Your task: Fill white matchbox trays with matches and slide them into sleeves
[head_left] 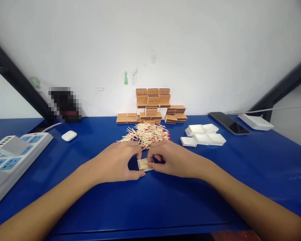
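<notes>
A small white matchbox tray (141, 170) lies on the blue table with a row of matches (143, 163) inside. My left hand (117, 161) holds the tray's left end, index fingertip by the far edge and thumb by the near one. Over the right part of the tray, my right hand (170, 159) has thumb and index finger pinched down on the matches, partly hiding them. Just beyond both hands spreads a loose heap of red-tipped matches (147, 134).
Orange matchboxes (153, 99) stand stacked by the wall. White empty trays (200, 140) sit right of the heap. Farther right are a phone (229, 123) and a white box (256, 122). Leftward lie a white earbud case (69, 135) and a power strip (20, 167).
</notes>
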### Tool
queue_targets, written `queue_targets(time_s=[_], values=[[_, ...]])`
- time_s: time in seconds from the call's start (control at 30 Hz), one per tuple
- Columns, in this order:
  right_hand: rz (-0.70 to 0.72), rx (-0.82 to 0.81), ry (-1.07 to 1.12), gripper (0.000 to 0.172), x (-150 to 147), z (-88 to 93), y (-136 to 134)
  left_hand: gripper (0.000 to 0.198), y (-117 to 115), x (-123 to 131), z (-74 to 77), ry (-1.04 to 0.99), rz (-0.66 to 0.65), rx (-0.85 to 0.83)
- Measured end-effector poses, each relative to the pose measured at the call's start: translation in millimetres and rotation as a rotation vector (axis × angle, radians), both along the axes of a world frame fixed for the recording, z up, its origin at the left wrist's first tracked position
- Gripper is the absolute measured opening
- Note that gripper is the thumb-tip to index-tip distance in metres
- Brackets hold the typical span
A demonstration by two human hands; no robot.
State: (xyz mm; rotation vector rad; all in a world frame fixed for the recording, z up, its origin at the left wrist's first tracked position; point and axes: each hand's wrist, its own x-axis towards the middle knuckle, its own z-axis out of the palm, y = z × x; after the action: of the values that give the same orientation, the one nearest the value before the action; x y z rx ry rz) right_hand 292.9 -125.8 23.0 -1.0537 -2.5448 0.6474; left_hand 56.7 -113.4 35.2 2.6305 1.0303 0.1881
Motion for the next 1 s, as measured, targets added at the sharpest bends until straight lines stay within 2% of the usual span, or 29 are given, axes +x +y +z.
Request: queue_targets(time_s=[0.1, 0.17, 0.27, 0.33, 0.57, 1.0], values=[[0.008, 0.014, 0.006, 0.012, 0.7, -1.2, 0.4, 0.043, 4.4, -4.9, 7.4, 0.012, 0.016, 0.02], [0.006, 0.008, 0.002, 0.013, 1.4, -1.5, 1.1, 0.046, 11.0, -12.0, 12.8, 0.009, 0.047, 0.089], [0.009, 0.0, 0.004, 0.015, 1.2, -1.2, 1.2, 0.032, 24.7, -25.4, 15.1, 0.036, 0.124, 0.233], [0.015, 0.004, 0.013, 0.017, 0.2, -1.0, 0.8, 0.023, 33.2, -32.6, 12.2, 0.059, 0.106, 0.255], [0.004, 0.027, 0.022, 0.015, -1.2, -2.5, 1.7, 0.014, 42.2, -34.6, 0.8, 0.064, 0.028, 0.179], [-0.03, 0.111, 0.014, 0.017, 1.8, -1.8, 2.8, 0.012, 44.2, -34.1, -3.9, 0.04, 0.0, 0.115]])
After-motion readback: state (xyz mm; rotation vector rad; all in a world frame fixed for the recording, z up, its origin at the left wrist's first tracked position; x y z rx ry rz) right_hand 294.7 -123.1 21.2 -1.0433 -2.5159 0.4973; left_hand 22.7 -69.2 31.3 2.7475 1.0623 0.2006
